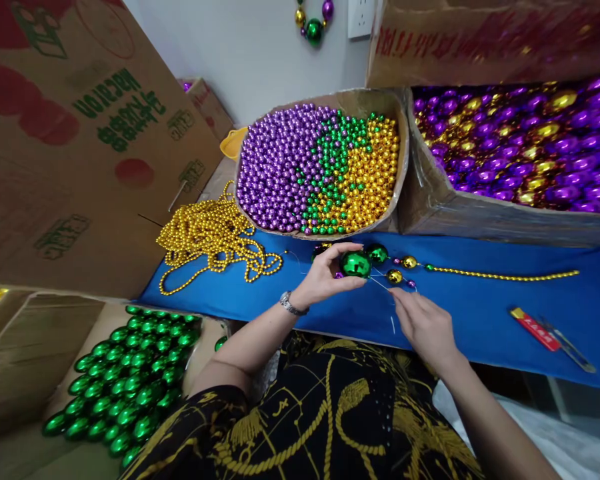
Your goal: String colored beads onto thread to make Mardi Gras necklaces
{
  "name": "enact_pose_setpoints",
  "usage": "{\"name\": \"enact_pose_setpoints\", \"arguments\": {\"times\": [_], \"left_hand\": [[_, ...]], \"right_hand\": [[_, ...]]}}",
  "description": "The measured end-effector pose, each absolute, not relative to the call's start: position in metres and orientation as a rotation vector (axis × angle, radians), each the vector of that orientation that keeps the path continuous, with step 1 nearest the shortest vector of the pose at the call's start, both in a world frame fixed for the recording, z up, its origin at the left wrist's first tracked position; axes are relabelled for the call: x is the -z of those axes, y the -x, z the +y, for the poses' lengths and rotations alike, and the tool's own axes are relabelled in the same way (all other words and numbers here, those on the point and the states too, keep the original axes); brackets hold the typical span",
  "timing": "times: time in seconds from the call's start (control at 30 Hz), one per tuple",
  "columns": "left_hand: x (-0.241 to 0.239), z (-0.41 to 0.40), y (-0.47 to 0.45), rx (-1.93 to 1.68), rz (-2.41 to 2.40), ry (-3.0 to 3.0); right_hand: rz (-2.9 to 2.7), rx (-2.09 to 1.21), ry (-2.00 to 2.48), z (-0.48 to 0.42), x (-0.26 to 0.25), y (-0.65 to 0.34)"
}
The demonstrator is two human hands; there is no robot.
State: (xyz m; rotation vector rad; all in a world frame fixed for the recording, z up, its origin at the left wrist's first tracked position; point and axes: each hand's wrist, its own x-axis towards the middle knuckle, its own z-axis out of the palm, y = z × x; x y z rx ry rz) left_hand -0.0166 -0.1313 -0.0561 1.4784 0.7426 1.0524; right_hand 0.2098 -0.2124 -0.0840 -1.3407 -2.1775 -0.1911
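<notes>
My left hand [325,277], closed, grips a large shiny green bead [355,265] between thumb and fingers. From beside that bead a thin pale thread or needle [380,284] runs to my right hand [425,327], whose fingertips are pinched on its end; which of the two it is I cannot tell. Just beyond, another green bead [377,253], a gold bead [409,262] and a second gold bead [394,276] lie among small purple beads. To the right, a length of gold bead chain [505,275] continues from this string.
Behind my hands stands a box of small purple, green and gold beads [280,173]. A larger carton [480,223] holds purple and gold beads. Gold bead strands [205,233] are heaped at left. A red-and-yellow utility knife [535,329] lies right. Big green beads [130,380] fill a lower-left box.
</notes>
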Motion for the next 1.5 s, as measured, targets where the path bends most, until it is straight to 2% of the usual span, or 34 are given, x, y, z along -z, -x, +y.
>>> {"name": "enact_pose_setpoints", "arguments": {"times": [0.1,0.43,0.7,1.0,1.3,1.5], "left_hand": [[0.062,-0.134,0.015,-1.075,0.727,-1.398],[0.064,-0.129,0.077,-1.363,0.941,-1.120],[0.058,-0.137,0.057,-0.988,0.821,-1.487],[0.060,-0.132,0.052,-0.974,0.640,-1.454],[0.046,-0.131,0.048,-0.749,0.707,-1.528],[0.053,-0.132,0.022,-0.906,0.681,-1.332]], "right_hand": [[-2.152,0.085,1.354,-0.216,0.091,-0.209],[-2.171,0.040,1.414,-0.229,0.099,-0.234],[-2.214,0.176,1.334,-0.220,0.079,-0.223],[-2.239,0.287,1.343,-0.219,0.072,-0.233],[-2.312,0.395,1.355,-0.212,0.064,-0.240],[-2.260,0.246,1.331,-0.211,0.076,-0.229]]}}
